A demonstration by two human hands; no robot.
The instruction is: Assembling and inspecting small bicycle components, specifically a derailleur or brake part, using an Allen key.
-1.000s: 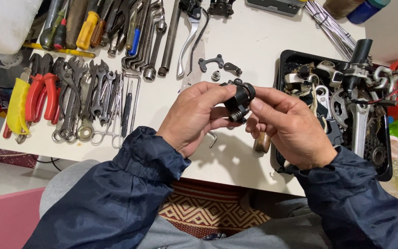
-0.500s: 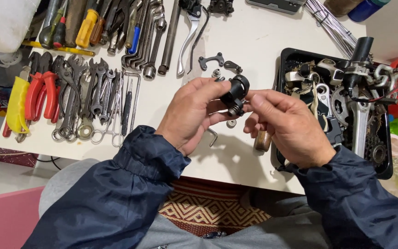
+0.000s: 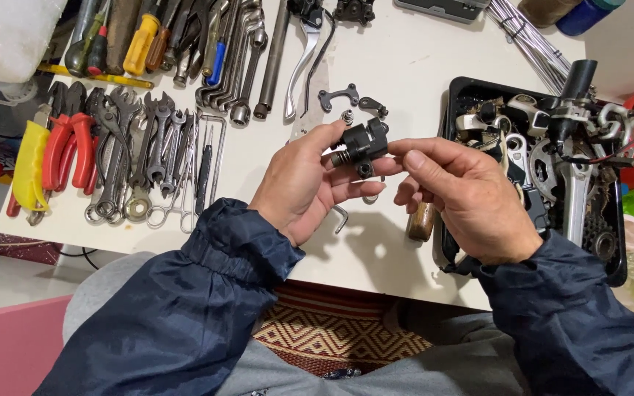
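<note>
just black part (image 3: 359,144) between hands

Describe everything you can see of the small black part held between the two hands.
The small black part is a stubby, roughly cylindrical piece, matte black like metal or plastic, with a silvery threaded or spring end on its left. It is held in the air above the white table, pinched between the left hand and the right hand.

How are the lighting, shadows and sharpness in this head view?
Head view: even, bright light with no strong glare; soft shadows fall on the white table below both hands; the left hand, right hand and black part are sharp; slight wide-angle bending at the edges.
</note>
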